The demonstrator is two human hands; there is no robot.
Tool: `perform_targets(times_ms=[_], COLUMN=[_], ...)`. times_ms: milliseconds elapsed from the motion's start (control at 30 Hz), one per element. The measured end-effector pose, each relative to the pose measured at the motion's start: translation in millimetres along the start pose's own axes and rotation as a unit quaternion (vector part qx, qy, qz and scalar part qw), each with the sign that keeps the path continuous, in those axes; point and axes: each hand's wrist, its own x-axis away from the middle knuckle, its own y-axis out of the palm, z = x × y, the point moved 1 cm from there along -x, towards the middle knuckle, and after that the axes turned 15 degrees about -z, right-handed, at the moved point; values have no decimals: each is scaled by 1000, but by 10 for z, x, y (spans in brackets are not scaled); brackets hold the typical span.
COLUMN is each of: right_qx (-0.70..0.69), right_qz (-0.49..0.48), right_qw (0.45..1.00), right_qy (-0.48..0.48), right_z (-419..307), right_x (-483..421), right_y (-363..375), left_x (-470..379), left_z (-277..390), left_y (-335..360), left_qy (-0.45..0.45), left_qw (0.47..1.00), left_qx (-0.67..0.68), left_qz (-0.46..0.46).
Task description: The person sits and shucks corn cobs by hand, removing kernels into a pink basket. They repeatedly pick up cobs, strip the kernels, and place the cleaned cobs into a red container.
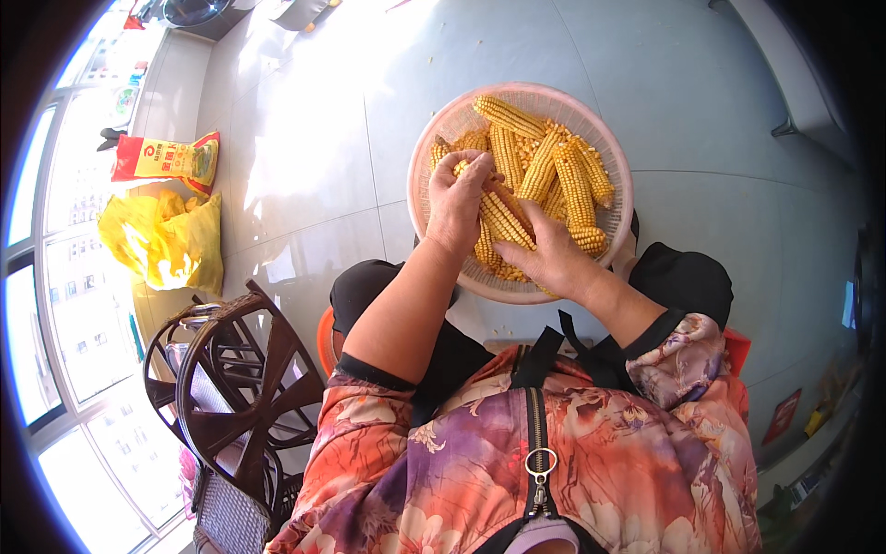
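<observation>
Between my two hands is a dried corn cob [507, 218], with a reddish strip along it where kernels are gone. My left hand [460, 197] grips its far end, thumb and fingers bent over the top. Around the near end, my right hand [547, 249] is closed with its thumb along the side. Both hands are over a round pink plastic basket [625, 173]. Several more yellow corn cobs [574, 181] lie inside it at various angles, and loose kernels [527, 149] show among them. The hands hide part of the basket's contents.
A few kernels [430, 60] lie scattered on the grey tile floor [692, 118]. To the left are a yellow plastic bag [166, 239], a red and yellow printed sack [169, 158] and a dark woven chair [242, 401]. My knees [682, 284] flank the basket's near side.
</observation>
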Motion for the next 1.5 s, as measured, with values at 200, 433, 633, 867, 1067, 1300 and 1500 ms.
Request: perform_targets(times_ms=[200,433,633,867,1067,1300,1500], right_qx=[-54,-56,-34,-63,-91,-168,-274], right_qz=[-64,-43,-41,-37,-24,-27,-37], right_qw=[996,997,998,997,995,982,953], right_qy=[9,7,12,11,16,82,125], right_z=[-11,36,32,24,15,5,4], right_x=[-47,6,28,29,58,-17,-73], right_y=[-69,116,101,31,67,40,37], left_x=[34,49,54,116,156,93,59], left_z=[99,20,0,0,17,-41,-68], left_y=[-207,-184,-214,-259,-120,-82,-31], left_qy=[-21,-32,-48,1,-39,-20,-28], left_qw=[982,997,992,988,996,997,992], left_qx=[169,71,108,98,61,73,121], left_qz=[-84,-27,-39,-119,-43,-6,16])
